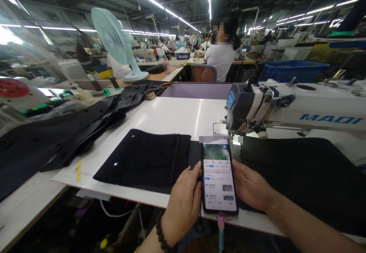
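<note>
A smartphone [219, 176] with a lit screen and a cable plugged in at its bottom is held upright between both hands near the table's front edge. My left hand [183, 201], with a bead bracelet on the wrist, grips its left side, fingers curled round it. My right hand [253, 188] cups its right side. Under and behind the phone lies black fabric [143, 157] with small white dots, spread on the white table [174, 115]. A white sewing machine [286, 110] stands just behind the phone to the right.
A heap of black garments [65, 131] covers the left of the table. A pale green fan [114, 43] stands at the back left. A person in white [221, 56] sits ahead on a chair. A blue crate [291, 70] is at the back right.
</note>
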Demonstrator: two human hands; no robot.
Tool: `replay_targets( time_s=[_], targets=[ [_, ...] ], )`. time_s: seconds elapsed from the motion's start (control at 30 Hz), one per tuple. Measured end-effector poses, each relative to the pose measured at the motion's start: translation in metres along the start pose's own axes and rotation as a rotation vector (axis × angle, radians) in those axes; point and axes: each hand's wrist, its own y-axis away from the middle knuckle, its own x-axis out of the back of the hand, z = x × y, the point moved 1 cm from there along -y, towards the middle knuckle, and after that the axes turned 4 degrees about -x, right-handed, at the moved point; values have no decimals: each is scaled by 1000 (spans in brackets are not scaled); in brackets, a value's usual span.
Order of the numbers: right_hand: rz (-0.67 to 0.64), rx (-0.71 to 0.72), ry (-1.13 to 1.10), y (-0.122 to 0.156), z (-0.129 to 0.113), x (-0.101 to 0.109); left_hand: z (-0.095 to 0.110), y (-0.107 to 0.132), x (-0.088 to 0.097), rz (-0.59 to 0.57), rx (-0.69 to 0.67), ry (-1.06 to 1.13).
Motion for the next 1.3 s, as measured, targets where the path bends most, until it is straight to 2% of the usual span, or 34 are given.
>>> replay_targets(
  time_s=[0.67, 1.3],
  targets=[
    [-6, -4, -33, 1, 2, 2, 1, -2, 2, -13, 1, 42],
    [-23, -5, -15, 0, 1, 2, 1, -2, 3, -95, 63, 69]
  ],
)
